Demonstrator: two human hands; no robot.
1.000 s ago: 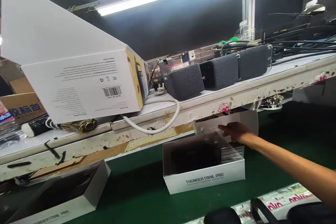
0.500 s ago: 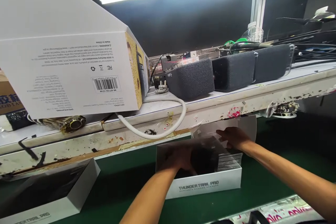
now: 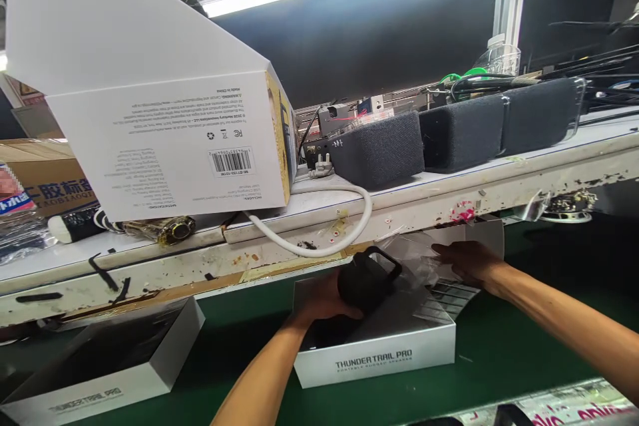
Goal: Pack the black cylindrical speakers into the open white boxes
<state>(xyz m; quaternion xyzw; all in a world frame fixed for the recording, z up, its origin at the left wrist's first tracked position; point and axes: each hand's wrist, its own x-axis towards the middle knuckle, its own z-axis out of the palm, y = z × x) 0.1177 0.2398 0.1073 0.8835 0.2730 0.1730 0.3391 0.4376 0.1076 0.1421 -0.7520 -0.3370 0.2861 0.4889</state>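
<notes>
My left hand (image 3: 324,296) is wrapped round the side of a black portable speaker (image 3: 362,283) with a loop handle on top. The speaker is tilted and partly above the open white box (image 3: 377,359) printed "THUNDER TRAIL PRO". Crumpled clear plastic film (image 3: 417,256) spreads from the speaker toward my right hand (image 3: 466,263), whose closed fingers pinch its edge at the box's far right. Just below that hand, a printed sheet or label with dark stripes (image 3: 444,299) shows through the film. A pale flap (image 3: 482,239) stands behind my right hand.
Another white box (image 3: 164,359) sits at left on the green surface (image 3: 234,346). A shelf edge (image 3: 414,206) runs above my hands, with a white cable (image 3: 344,243) hanging over it. On the shelf are a large white carton (image 3: 174,146) and dark fabric-covered speakers (image 3: 379,150).
My left hand has lifted the black speaker up from inside the box, so its handle now shows. The plastic film is more bunched up and the striped sheet has shifted. The view has turned slightly left.
</notes>
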